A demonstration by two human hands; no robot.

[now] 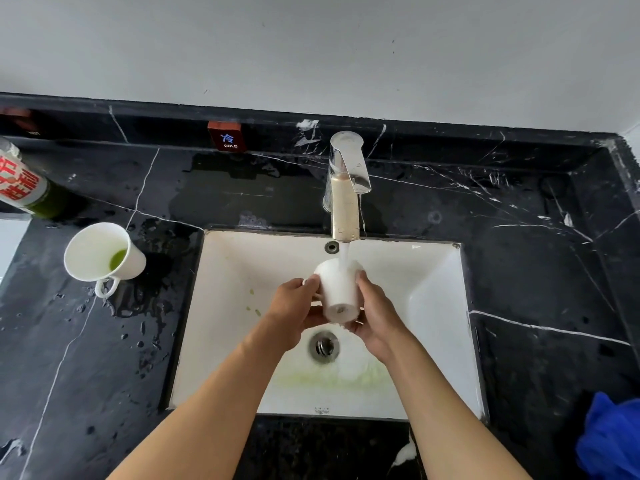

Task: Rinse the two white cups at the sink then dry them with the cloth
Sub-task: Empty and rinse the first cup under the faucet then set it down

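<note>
One white cup (338,292) is held over the white sink (235,271), tilted with its base toward me, and water from the tap (344,188) runs onto its far rim. My left hand (294,311) grips its left side by the handle. My right hand (375,315) grips its right side. The second white cup (100,252) stands upright on the black counter left of the sink, with a little green liquid inside. A blue cloth (609,441) lies bunched on the counter at the lower right.
A bottle with red lettering (24,181) lies at the far left. A red COLD label (227,136) sits on the black back ledge. The marble counter (519,271) is wet left of the sink. Green residue stains the basin near the drain (324,346).
</note>
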